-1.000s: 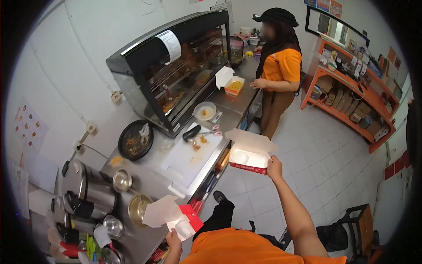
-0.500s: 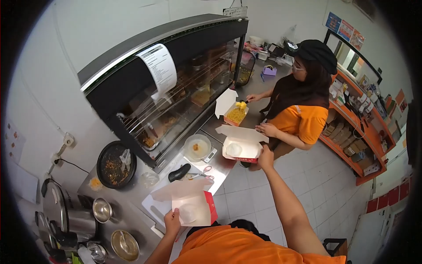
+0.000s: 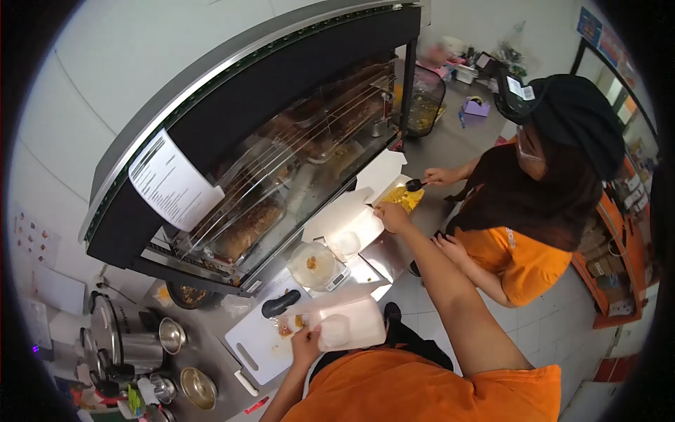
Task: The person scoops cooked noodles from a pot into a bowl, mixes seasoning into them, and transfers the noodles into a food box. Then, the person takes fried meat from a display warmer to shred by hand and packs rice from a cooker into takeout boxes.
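My left hand [image 3: 306, 345] is closed on the edge of an open paper takeaway box [image 3: 364, 325] with a white mound in it, held close to my body. With my right arm stretched forward, my right hand [image 3: 394, 216] grips the rim of a second open takeaway box [image 3: 332, 214]. That box also holds a white mound and sits in front of the glass cabinet. Just beyond it stands a third box with yellow food [image 3: 404, 200], where a co-worker's hand [image 3: 439, 176] holds a black spoon [image 3: 415, 185].
A glass display cabinet [image 3: 281, 165] lines the counter. A round container [image 3: 311, 264] sits on a scale [image 3: 339, 276]. Nearby lie a white cutting board [image 3: 261, 349] and a black-handled tool [image 3: 280, 303]. Metal bowls [image 3: 199, 388] and a large pot [image 3: 130, 334] are at left. A co-worker [image 3: 534, 232] stands at right.
My right hand has carried its box forward and left to the counter by the cabinet, beside the yellow food. My left hand's box has shifted right, uncovering the cutting board. My view has turned.
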The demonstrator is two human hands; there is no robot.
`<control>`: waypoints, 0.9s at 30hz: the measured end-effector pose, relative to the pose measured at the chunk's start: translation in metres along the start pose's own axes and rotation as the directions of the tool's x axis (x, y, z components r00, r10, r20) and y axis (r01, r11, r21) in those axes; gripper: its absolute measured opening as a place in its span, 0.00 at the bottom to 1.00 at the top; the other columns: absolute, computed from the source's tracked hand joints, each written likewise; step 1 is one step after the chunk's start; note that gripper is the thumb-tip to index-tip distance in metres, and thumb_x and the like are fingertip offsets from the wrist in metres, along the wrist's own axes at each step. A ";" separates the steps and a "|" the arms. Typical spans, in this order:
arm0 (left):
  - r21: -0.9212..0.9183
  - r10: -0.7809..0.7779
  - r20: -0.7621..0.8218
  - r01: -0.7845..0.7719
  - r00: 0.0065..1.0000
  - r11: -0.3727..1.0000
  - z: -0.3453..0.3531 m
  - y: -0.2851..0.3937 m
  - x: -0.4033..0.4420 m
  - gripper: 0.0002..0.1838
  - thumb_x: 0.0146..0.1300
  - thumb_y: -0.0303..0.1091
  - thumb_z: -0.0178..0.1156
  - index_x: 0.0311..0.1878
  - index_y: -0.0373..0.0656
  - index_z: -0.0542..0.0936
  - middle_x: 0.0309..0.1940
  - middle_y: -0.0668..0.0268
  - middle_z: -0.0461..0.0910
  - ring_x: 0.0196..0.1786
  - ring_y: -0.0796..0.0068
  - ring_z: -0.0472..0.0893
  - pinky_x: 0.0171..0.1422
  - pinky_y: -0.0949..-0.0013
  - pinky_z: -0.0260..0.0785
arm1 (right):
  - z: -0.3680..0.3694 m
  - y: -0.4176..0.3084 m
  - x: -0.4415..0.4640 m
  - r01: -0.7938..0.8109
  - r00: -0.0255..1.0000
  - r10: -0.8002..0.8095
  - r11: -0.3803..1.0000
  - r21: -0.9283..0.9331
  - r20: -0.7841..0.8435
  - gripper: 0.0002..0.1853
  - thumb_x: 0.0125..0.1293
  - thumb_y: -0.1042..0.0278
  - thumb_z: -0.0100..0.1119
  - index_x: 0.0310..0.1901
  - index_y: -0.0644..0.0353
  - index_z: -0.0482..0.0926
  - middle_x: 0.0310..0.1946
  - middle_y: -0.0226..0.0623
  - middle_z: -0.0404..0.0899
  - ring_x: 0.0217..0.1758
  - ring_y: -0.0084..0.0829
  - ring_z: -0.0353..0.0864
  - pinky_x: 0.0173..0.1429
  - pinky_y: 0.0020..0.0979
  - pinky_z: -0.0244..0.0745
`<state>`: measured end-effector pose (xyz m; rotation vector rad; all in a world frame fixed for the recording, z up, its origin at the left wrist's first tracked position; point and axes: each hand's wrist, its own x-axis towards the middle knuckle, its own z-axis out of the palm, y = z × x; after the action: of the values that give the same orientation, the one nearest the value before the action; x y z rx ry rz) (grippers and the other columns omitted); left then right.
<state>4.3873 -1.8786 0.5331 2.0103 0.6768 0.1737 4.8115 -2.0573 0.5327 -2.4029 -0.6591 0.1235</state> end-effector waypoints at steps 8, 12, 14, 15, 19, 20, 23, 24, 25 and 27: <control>-0.013 -0.069 -0.166 0.068 0.984 0.998 0.152 -0.001 0.078 0.24 0.68 0.48 0.61 0.27 0.33 0.78 0.22 0.49 0.77 0.25 0.52 0.77 0.32 0.53 0.66 | -0.078 -0.009 -0.027 0.005 0.932 0.234 0.753 0.658 -0.276 0.11 0.72 0.66 0.54 0.47 0.64 0.81 0.37 0.37 0.84 0.39 0.30 0.84 0.43 0.32 0.80; -0.032 -0.119 -0.173 0.115 0.978 0.993 0.177 0.055 0.116 0.18 0.66 0.43 0.63 0.35 0.34 0.81 0.26 0.48 0.82 0.31 0.51 0.83 0.37 0.55 0.73 | -0.090 -0.032 -0.072 -0.004 0.993 0.093 0.660 0.752 -0.076 0.09 0.73 0.72 0.54 0.51 0.65 0.76 0.36 0.31 0.81 0.33 0.18 0.78 0.36 0.22 0.75; -0.211 -0.086 -0.170 0.049 0.982 0.976 0.188 0.058 0.124 0.16 0.66 0.40 0.64 0.46 0.35 0.80 0.35 0.51 0.85 0.36 0.55 0.85 0.42 0.58 0.76 | -0.085 -0.045 -0.091 -0.005 0.999 0.040 0.691 0.722 -0.032 0.10 0.73 0.75 0.54 0.52 0.66 0.76 0.35 0.32 0.82 0.33 0.19 0.79 0.37 0.22 0.76; -0.257 -0.047 -0.144 0.008 0.988 0.966 0.185 0.064 0.121 0.17 0.66 0.39 0.64 0.49 0.36 0.79 0.38 0.51 0.86 0.37 0.56 0.86 0.44 0.59 0.77 | -0.081 -0.047 -0.101 -0.037 0.999 0.022 0.682 0.730 0.030 0.09 0.72 0.75 0.54 0.51 0.66 0.76 0.35 0.33 0.82 0.33 0.19 0.79 0.37 0.22 0.75; -0.167 0.021 0.028 -0.016 0.999 0.986 0.143 0.047 0.101 0.22 0.67 0.41 0.66 0.56 0.34 0.78 0.40 0.54 0.86 0.41 0.67 0.86 0.46 0.65 0.78 | -0.069 -0.053 -0.135 -0.006 0.970 -0.152 0.764 0.646 0.188 0.09 0.70 0.77 0.55 0.49 0.65 0.77 0.34 0.33 0.82 0.32 0.20 0.79 0.37 0.22 0.75; -0.244 -0.027 0.044 0.036 0.999 0.969 0.133 0.031 0.086 0.20 0.66 0.40 0.66 0.54 0.34 0.78 0.39 0.55 0.85 0.40 0.69 0.85 0.45 0.66 0.78 | -0.062 -0.055 -0.144 -0.009 0.968 -0.157 0.762 0.648 0.197 0.09 0.70 0.77 0.55 0.49 0.65 0.77 0.34 0.33 0.82 0.32 0.20 0.79 0.37 0.22 0.75; -0.177 -0.028 -0.338 -0.034 0.941 0.984 0.097 -0.019 0.043 0.13 0.63 0.32 0.67 0.47 0.37 0.79 0.28 0.60 0.81 0.27 0.74 0.79 0.32 0.69 0.71 | -0.041 -0.070 -0.161 -0.010 0.929 -0.218 0.794 0.608 0.299 0.08 0.68 0.78 0.56 0.48 0.63 0.78 0.32 0.33 0.82 0.32 0.20 0.80 0.37 0.23 0.75; -0.151 -0.162 -0.481 0.101 0.862 0.983 0.075 -0.020 0.030 0.14 0.61 0.33 0.68 0.46 0.37 0.79 0.28 0.59 0.80 0.27 0.71 0.79 0.33 0.68 0.71 | -0.036 -0.080 -0.167 0.023 0.897 -0.269 0.820 0.573 0.350 0.08 0.68 0.77 0.56 0.47 0.63 0.78 0.32 0.34 0.82 0.33 0.22 0.81 0.37 0.24 0.75; -0.146 -0.276 -0.609 0.238 0.744 0.960 0.051 -0.020 0.016 0.14 0.60 0.34 0.69 0.45 0.37 0.79 0.28 0.59 0.79 0.28 0.69 0.78 0.34 0.67 0.71 | -0.030 -0.090 -0.174 0.055 0.861 -0.313 0.842 0.537 0.402 0.08 0.68 0.76 0.57 0.47 0.62 0.79 0.32 0.36 0.83 0.33 0.24 0.82 0.37 0.26 0.76; -0.106 -0.276 -0.822 0.342 0.498 0.934 0.019 -0.063 0.006 0.17 0.58 0.36 0.71 0.46 0.37 0.80 0.30 0.58 0.78 0.34 0.64 0.78 0.42 0.64 0.72 | -0.006 -0.110 -0.183 0.145 0.845 -0.365 0.861 0.488 0.392 0.08 0.67 0.73 0.59 0.46 0.63 0.79 0.33 0.42 0.83 0.33 0.35 0.84 0.39 0.32 0.77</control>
<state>4.3753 -1.8659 0.4691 1.7444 1.6624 0.9461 4.6064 -2.0758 0.5908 -1.8188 -1.0519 0.6896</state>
